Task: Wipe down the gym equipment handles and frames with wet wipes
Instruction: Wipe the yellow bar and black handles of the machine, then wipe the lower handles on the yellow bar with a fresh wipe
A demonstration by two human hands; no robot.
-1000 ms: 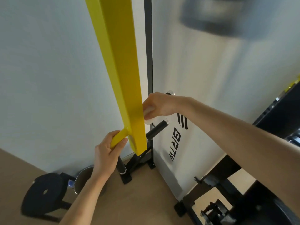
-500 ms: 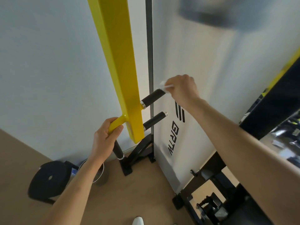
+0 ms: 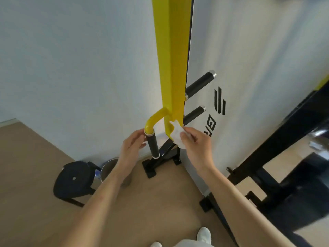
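Observation:
A tall yellow square beam (image 3: pixel 171 68) runs down the middle of the view. A curved yellow bar leaves its lower left side and ends in a black grip handle (image 3: pixel 153 146). My left hand (image 3: pixel 132 148) is beside that handle, fingers loosely curved and touching its left side, not wrapped round it. My right hand (image 3: pixel 195 142) pinches a white wet wipe (image 3: pixel 177 135) and holds it against the bottom end of the beam. Two black pegs (image 3: pixel 199 85) stick out to the right of the beam.
A white panel (image 3: pixel 249 86) with black lettering stands right of the beam. A black floor bracket (image 3: pixel 151 167) sits under the handle. A black weight plate (image 3: pixel 73 180) and a metal bucket (image 3: pixel 108 168) are at lower left. A black machine frame (image 3: pixel 284 157) fills the right.
My right hand moved with the wipe from the upper black peg down to the beam's bottom end. My left hand let go of the curved yellow bar and dropped beside the black handle.

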